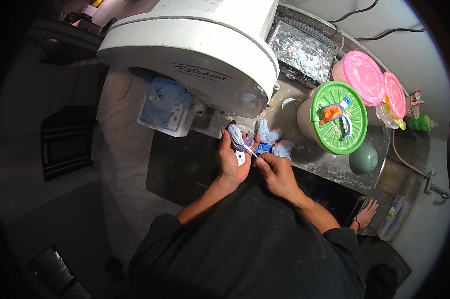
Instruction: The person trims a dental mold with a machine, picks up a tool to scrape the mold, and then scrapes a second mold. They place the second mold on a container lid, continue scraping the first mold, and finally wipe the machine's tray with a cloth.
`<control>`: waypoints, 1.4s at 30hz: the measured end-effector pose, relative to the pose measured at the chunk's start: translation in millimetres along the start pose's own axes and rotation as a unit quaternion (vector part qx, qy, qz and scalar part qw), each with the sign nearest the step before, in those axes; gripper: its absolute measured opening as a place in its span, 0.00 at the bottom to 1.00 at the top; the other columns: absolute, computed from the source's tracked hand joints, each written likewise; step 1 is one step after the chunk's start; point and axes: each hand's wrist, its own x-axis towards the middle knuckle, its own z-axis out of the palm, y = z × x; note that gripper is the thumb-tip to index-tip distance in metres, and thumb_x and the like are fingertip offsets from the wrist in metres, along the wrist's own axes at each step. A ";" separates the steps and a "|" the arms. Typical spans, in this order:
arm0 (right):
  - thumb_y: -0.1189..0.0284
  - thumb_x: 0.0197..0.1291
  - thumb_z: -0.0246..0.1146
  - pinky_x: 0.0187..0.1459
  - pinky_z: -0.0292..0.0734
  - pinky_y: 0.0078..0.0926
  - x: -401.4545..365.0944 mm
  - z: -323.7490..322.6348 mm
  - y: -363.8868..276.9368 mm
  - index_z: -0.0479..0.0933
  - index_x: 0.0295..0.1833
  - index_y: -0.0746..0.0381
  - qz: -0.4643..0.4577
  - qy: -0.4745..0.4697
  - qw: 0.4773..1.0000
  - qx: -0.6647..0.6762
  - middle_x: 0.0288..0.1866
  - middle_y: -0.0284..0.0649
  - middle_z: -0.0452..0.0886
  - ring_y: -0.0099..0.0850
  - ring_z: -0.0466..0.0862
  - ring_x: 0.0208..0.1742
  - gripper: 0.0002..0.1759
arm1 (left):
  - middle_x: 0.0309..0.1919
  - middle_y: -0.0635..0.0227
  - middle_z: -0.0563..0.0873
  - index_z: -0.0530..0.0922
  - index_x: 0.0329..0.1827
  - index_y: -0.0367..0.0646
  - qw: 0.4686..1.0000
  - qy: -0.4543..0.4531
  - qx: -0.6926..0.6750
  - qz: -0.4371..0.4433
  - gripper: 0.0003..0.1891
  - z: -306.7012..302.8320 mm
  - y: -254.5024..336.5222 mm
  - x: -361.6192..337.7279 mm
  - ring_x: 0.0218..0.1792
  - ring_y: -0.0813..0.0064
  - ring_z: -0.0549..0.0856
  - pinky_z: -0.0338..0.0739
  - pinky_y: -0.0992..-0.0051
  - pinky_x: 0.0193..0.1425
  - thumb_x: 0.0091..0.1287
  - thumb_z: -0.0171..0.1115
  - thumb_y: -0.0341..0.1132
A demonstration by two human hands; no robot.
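Observation:
My left hand (233,162) is closed around a dental impression tray (240,158) with a white handle and grey-blue and purple impression material in it. A thin white stick (251,151) is pinched in my right hand (278,174), its far end against or very near the purple material. Just beyond my hands, on the counter, lie more grey-blue impressions (268,131), one of them with a blue tray handle (264,147). What exactly the stick's tip touches is too small to tell.
A large white machine (195,65) overhangs the counter, beside a bluish stained box (165,107). At right stand a green-lidded bucket (329,139) bearing an orange impression, pink-lidded tubs (364,74), a green bowl (363,159) and a sink tap (436,188). Another person's hand (367,214) rests on the counter.

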 end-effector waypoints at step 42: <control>0.66 0.70 0.69 0.29 0.62 0.17 22.3 -13.2 0.2 0.86 0.44 0.65 0.064 0.023 0.943 0.325 0.25 0.26 0.77 0.14 0.71 0.25 0.11 | 0.43 0.66 0.82 0.70 0.73 0.33 0.978 -0.126 0.163 -0.015 0.24 6.6 23.0 -7.9 0.44 0.79 0.81 0.78 0.76 0.53 0.77 0.56 0.34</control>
